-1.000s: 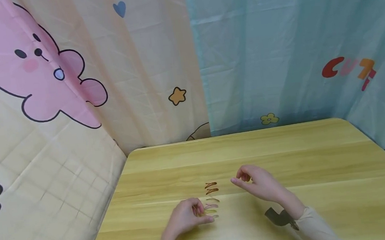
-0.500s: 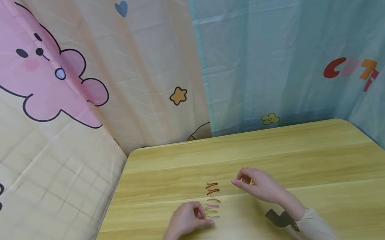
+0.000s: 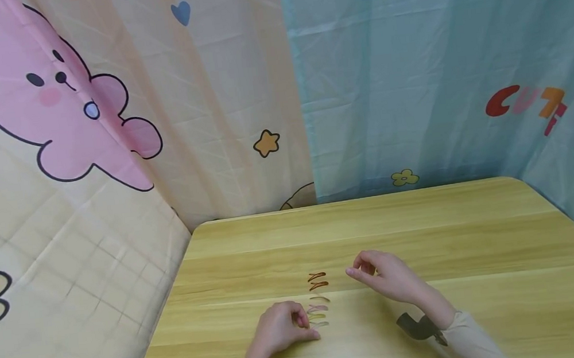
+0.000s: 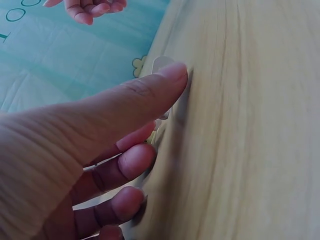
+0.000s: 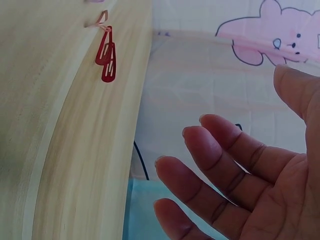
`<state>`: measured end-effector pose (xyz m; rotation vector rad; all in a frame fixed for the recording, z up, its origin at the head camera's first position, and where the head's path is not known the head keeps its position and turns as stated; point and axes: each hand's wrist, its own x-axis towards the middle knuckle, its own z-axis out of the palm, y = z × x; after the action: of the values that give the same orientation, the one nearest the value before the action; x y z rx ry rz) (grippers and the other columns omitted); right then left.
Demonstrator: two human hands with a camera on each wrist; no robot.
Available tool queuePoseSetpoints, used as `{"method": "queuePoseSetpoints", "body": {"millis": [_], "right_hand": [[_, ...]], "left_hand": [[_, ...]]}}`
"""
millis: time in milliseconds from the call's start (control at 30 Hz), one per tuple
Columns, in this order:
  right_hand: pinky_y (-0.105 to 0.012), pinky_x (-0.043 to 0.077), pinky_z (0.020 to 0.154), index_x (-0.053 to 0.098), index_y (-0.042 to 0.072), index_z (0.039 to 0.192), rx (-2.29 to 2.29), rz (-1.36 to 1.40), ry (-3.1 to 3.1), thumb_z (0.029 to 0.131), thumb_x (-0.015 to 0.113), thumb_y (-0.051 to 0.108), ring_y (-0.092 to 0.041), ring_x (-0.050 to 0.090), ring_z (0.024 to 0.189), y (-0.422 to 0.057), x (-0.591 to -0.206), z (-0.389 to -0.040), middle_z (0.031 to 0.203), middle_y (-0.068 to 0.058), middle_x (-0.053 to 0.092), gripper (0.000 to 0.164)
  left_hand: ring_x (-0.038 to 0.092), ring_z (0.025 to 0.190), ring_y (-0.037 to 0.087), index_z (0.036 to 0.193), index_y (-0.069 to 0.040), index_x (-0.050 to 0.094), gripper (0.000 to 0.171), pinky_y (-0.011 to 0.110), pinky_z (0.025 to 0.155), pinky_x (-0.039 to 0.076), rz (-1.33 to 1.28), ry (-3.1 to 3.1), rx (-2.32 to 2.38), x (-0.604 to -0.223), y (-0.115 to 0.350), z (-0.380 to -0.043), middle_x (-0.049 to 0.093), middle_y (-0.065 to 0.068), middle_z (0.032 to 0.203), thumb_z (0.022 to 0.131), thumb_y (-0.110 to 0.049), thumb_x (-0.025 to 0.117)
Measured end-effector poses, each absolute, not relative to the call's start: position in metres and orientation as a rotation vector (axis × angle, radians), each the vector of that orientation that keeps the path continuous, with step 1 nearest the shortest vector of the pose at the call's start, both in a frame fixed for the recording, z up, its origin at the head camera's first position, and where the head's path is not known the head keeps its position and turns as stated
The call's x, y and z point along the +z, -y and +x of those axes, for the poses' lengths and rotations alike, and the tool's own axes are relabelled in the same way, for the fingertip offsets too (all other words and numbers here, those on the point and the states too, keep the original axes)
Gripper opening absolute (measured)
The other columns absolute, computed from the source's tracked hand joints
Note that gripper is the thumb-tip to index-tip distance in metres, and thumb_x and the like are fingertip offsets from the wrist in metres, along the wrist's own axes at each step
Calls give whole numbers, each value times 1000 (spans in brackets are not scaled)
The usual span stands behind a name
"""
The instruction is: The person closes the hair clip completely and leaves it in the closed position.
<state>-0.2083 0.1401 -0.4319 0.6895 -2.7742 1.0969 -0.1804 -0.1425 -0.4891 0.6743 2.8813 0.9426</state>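
Several snap hair clips lie in a column on the wooden table. Farthest are two red-brown clips (image 3: 318, 284), then a tan clip (image 3: 320, 298), a pink clip (image 3: 318, 308), a yellow clip (image 3: 317, 316) and a pale grey clip (image 3: 320, 324) nearest the front. My left hand (image 3: 282, 324) is beside the near end, its thumb low by the grey clip and its fingers loosely bent. In the left wrist view the thumb partly hides a pale clip (image 4: 162, 63). My right hand (image 3: 387, 276) hovers right of the column, holding nothing, fingers relaxed.
The wooden table (image 3: 453, 232) extends around the clips, its back edge close to a printed curtain (image 3: 237, 91). More curtain hangs along the left and right sides. Dark wrist mounts (image 3: 418, 326) sit under both wrists.
My left hand has shifted slightly toward the front, leaving more of the grey clip in sight. The right hand stays almost still. The whole head view drifts slightly.
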Motion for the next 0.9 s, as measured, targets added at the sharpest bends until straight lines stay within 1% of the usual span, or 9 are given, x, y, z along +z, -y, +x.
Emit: {"method": "queuePoseSetpoints", "body": {"millis": [167, 433, 633, 900], "right_hand": [[-26, 43, 60, 63, 23, 89, 1096, 671, 2794, 90, 55, 55, -8, 50, 68, -140, -432, -208, 73, 13, 53, 33], [-26, 43, 60, 62, 25, 90, 1091, 701, 2789, 91, 52, 57, -7, 50, 68, -141, -434, -209, 74, 14, 53, 34], [-26, 42, 59, 63, 22, 91, 1103, 747, 2770, 92, 52, 54, -7, 49, 67, -141, -435, -209, 74, 12, 52, 34], [-26, 41, 58, 62, 23, 89, 1083, 745, 2785, 92, 52, 54, -6, 48, 66, -141, -437, -209, 73, 13, 52, 33]], "left_hand": [[48, 56, -1, 66, -27, 59, 32, 22, 55, 38, 678, -2871, 960, -489, 143, -181, 53, -21, 64, 65, -49, 82], [47, 57, -2, 65, -28, 60, 30, 22, 55, 38, 663, -2883, 955, -491, 142, -181, 52, -21, 63, 66, -48, 82], [47, 59, -1, 64, -29, 61, 29, 23, 57, 38, 641, -2885, 944, -488, 142, -179, 53, -21, 66, 67, -48, 82], [47, 61, -1, 63, -29, 62, 27, 23, 58, 39, 630, -2882, 939, -487, 142, -179, 54, -21, 67, 67, -48, 81]]}}
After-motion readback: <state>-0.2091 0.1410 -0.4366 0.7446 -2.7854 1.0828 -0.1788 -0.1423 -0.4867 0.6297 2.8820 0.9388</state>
